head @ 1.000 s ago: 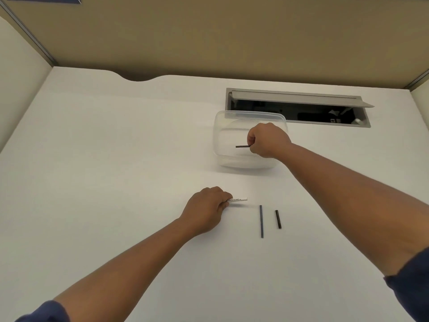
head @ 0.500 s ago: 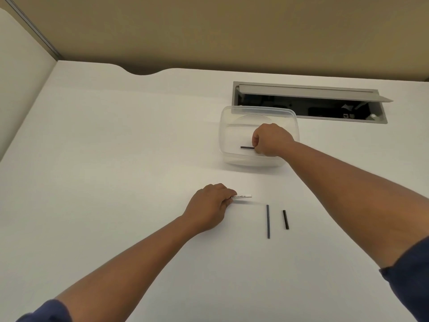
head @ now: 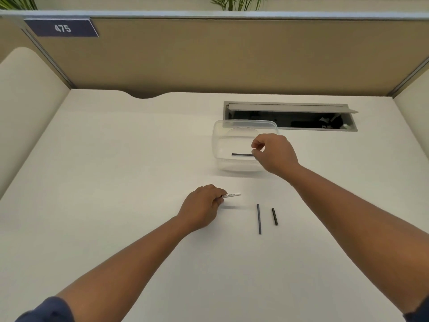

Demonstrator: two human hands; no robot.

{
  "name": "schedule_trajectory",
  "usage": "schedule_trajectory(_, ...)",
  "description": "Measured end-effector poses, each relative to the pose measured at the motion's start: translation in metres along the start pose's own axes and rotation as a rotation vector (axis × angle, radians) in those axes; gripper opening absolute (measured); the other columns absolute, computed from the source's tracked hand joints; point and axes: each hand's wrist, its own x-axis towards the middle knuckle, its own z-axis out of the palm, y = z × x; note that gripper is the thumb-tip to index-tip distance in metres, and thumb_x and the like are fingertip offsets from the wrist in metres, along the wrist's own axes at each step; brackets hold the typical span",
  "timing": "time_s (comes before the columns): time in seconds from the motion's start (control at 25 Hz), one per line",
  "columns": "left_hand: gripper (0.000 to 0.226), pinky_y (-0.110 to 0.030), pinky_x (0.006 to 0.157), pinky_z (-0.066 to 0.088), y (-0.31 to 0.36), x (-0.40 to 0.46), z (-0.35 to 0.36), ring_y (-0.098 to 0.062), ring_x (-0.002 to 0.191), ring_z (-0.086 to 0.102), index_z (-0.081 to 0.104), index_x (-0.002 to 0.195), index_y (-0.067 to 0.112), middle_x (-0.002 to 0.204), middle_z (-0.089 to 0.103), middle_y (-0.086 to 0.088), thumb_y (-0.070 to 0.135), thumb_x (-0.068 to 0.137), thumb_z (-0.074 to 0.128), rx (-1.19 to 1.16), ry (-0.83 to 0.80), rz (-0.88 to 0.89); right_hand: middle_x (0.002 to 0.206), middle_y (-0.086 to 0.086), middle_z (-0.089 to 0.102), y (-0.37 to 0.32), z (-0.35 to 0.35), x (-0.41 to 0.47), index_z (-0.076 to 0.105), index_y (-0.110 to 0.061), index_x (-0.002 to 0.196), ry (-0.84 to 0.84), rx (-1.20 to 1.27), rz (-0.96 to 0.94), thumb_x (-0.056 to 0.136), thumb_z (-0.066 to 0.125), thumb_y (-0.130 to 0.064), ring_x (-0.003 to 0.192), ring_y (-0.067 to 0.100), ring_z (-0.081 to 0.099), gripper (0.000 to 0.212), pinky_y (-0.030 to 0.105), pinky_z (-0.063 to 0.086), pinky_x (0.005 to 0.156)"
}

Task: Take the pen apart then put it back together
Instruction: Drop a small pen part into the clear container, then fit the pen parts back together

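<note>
Right hand [head: 276, 154] is hovering over the near right part of a clear plastic container [head: 220, 145], thumb and forefinger parted a little, gripping nothing. Just beside those fingertips a thin dark rod [head: 242, 154] is lying flat and crosswise in the container; whether the thumb is touching its right end cannot be told. Left hand [head: 204, 205] is resting on the white counter [head: 116, 159], nearer the person, with its fingers curled around one end of a white pen barrel [head: 232, 195]. Printed lettering is running along the barrel, which is pointing to the right with its free end sticking out past the fingers. To the right of the barrel, two more dark pieces are lying on the counter, both pointing away from the person: a long thin rod [head: 259, 219] and, just beside it on the right, a shorter, thicker black piece [head: 274, 216]. Neither is touching the other or either hand. Behind the container an open cable hatch [head: 290, 116] is sitting in the counter, and a tan partition [head: 209, 54] is carrying a blue sign reading 475 [head: 62, 28].
</note>
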Motion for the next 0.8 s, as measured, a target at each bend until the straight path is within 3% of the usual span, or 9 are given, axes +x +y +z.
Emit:
schedule_trajectory(0.32, 0.021, -0.044, 0.08, 0.051, 0.016, -0.031, -0.001, -0.022, 0.092, 0.057, 0.069, 0.11, 0.025, 0.096, 0.064, 0.002, 0.021, 0.101, 0.051, -0.007, 0.014, 0.002, 0.09, -0.011, 0.069, 0.025, 0.02, -0.107, 0.067, -0.028, 0.088, -0.171, -0.006, 0.135, 0.083, 0.061, -0.021, 0.087, 0.019, 0.064, 0.011, 0.034, 0.055, 0.073)
schedule_trajectory(0.52, 0.021, -0.043, 0.082, 0.051, 0.021, -0.044, 0.0, -0.021, 0.093, 0.058, 0.069, 0.111, 0.025, 0.098, 0.064, 0.002, 0.021, 0.101, 0.051, -0.017, 0.013, -0.006, 0.087, -0.005, 0.066, 0.037, 0.044, -0.148, 0.061, -0.025, 0.081, -0.25, -0.158, 0.223, 0.081, 0.059, -0.028, 0.08, 0.023, 0.062, 0.004, 0.029, 0.047, 0.063)
schedule_trajectory(0.8, 0.022, -0.04, 0.083, 0.05, 0.015, -0.06, 0.008, -0.019, 0.094, 0.058, 0.069, 0.114, 0.027, 0.098, 0.064, 0.005, 0.021, 0.101, 0.053, -0.02, 0.018, -0.036, 0.083, -0.002, 0.059, 0.035, 0.061, -0.172, 0.061, -0.017, 0.086, -0.272, -0.208, 0.247, 0.087, 0.057, -0.038, 0.078, 0.024, 0.057, 0.021, 0.031, 0.043, 0.065)
